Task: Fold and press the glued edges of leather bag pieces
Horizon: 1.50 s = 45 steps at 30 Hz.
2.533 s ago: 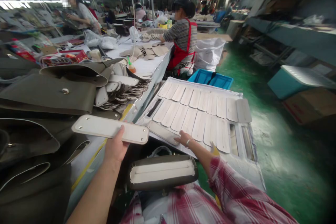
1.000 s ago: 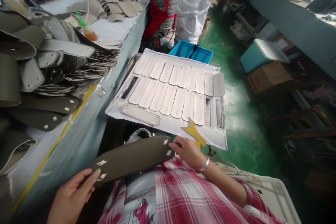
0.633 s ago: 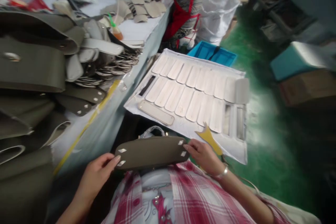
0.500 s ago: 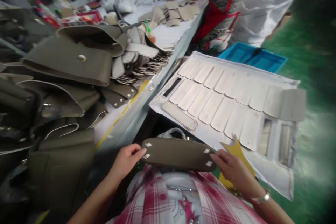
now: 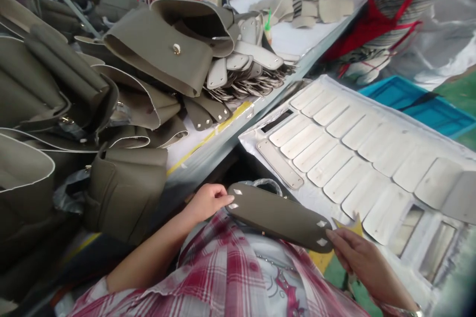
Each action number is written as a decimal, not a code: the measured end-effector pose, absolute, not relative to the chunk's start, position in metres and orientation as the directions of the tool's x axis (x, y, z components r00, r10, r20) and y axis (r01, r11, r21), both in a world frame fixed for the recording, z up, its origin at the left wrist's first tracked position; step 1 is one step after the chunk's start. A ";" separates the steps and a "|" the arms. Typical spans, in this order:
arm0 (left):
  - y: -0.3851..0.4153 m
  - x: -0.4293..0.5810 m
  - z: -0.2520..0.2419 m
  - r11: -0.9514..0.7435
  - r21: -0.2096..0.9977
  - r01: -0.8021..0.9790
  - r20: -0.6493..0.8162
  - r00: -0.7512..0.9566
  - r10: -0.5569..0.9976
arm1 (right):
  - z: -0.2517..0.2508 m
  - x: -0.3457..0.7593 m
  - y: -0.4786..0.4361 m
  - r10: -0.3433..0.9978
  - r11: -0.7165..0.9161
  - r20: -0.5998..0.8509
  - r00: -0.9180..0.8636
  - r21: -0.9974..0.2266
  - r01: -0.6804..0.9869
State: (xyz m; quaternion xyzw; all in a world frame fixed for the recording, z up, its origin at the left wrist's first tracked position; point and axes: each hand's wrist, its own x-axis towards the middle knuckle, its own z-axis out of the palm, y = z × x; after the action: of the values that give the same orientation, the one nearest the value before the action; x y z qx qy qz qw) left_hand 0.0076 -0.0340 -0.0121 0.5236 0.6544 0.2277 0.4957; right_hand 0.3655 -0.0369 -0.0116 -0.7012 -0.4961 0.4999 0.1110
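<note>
A long olive strip (image 5: 278, 215) with rounded ends and pale diamond-shaped marks at both ends is held in front of the plaid shirt. My left hand (image 5: 210, 202) pinches its left end between thumb and fingers. At the right end, my right hand (image 5: 355, 252) grips the edge the same way. The strip tilts down to the right. Behind it shows part of a clear-wrapped ring (image 5: 269, 184). Just beyond lies a white board (image 5: 249, 139) bearing rows of pale rounded pieces (image 5: 334, 163) and one narrow riveted strip (image 5: 278, 163).
Olive bag pieces (image 5: 159, 49) pile up on the table at left, beside a heap of pale riveted strips (image 5: 256, 57) and a green-tipped bottle (image 5: 267, 29). A blue crate (image 5: 416, 104) sits beyond the board. Across the table stands a person in a red apron (image 5: 368, 29).
The view has turned left, so the surroundings sit further right. Both hands still hold the strip, which now slants down to the right more steeply.
</note>
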 end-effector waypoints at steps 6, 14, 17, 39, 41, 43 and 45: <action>-0.034 0.005 -0.011 0.343 0.811 0.474 -0.406 0.034 0.913 | -0.019 0.367 -0.037 0.812 -0.466 -0.584 0.014 -0.633 0.618; -0.032 0.005 -0.013 0.366 0.798 0.478 -0.430 0.027 0.902 | -0.015 0.364 -0.036 0.801 -0.486 -0.598 0.045 -0.603 0.633; -0.029 0.005 -0.012 0.378 0.788 0.486 -0.444 0.024 0.896 | -0.009 0.361 -0.031 0.798 -0.488 -0.603 0.030 -0.615 0.619; -0.004 0.205 -0.027 -0.668 0.481 0.569 0.039 0.747 0.664 | -0.006 0.381 -0.042 0.859 -0.444 -0.512 0.023 -0.721 0.532; -0.005 0.208 -0.027 -0.666 0.473 0.577 0.038 0.742 0.670 | -0.011 0.384 -0.042 0.859 -0.447 -0.511 0.017 -0.734 0.512; -0.006 0.209 -0.027 -0.671 0.474 0.570 0.052 0.743 0.667 | -0.016 0.387 -0.043 0.856 -0.449 -0.516 0.001 -0.745 0.494; -0.007 0.209 -0.027 -0.672 0.476 0.568 0.065 0.739 0.671 | -0.019 0.388 -0.043 0.863 -0.430 -0.504 -0.008 -0.745 0.510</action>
State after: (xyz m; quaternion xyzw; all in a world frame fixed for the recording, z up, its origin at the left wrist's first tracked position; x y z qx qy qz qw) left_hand 0.2092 -0.0072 -0.0265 0.9066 0.3415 0.1180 0.2181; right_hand 0.3882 -0.0428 -0.0186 -0.6817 -0.5038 0.5003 0.1764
